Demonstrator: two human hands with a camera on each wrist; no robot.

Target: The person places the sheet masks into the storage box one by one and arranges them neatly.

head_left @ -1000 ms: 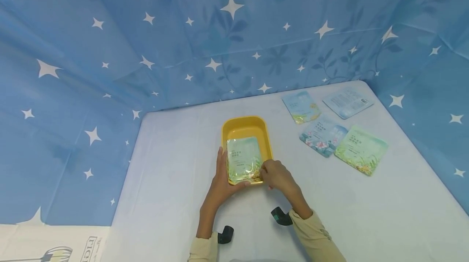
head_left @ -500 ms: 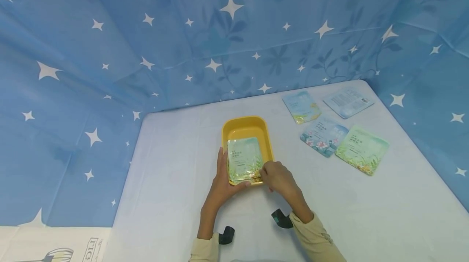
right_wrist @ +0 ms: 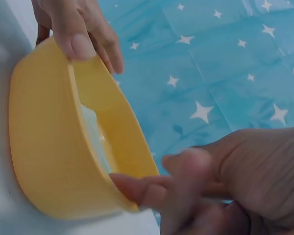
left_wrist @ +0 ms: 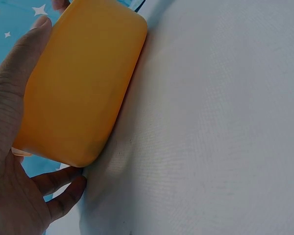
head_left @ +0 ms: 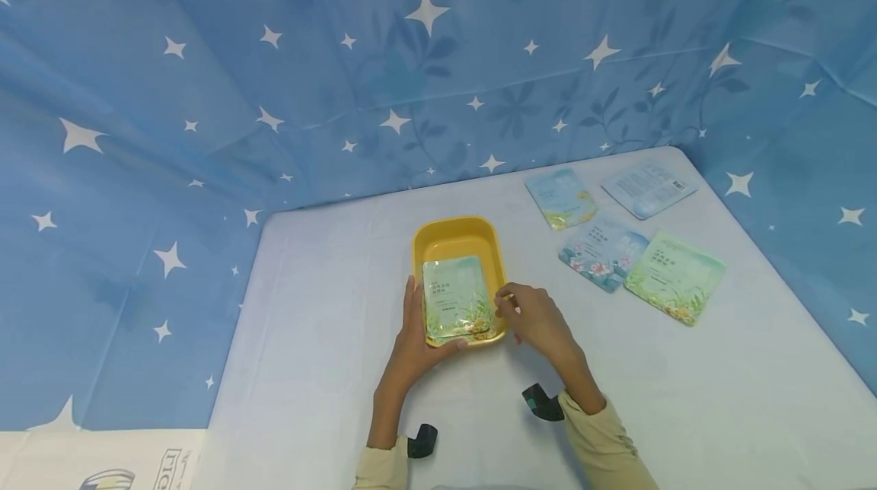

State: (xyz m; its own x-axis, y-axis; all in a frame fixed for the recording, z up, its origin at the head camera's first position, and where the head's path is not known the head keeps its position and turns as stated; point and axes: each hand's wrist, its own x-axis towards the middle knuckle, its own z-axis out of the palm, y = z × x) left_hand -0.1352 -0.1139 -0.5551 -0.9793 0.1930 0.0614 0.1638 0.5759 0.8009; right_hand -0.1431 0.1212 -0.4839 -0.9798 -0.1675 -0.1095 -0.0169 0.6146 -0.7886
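Observation:
A yellow plastic bin stands on the white table in the head view. In its near half lies a green sheet mask packet, with the edge of another packet showing beneath. My left hand grips the bin's near left corner, thumb over the near rim, fingers along the left wall. At the right rim, my right hand has its fingers loosely bent and holds nothing. The right wrist view shows one of its fingertips reaching over the rim.
Right of the bin lie a light-blue packet, a packet turned back side up, a blue floral packet and a green packet. A blue star-patterned cloth hangs behind the table.
My right hand has let go of the packet's lower right corner and moved right, to the bin's rim. My left hand stays at the bin.

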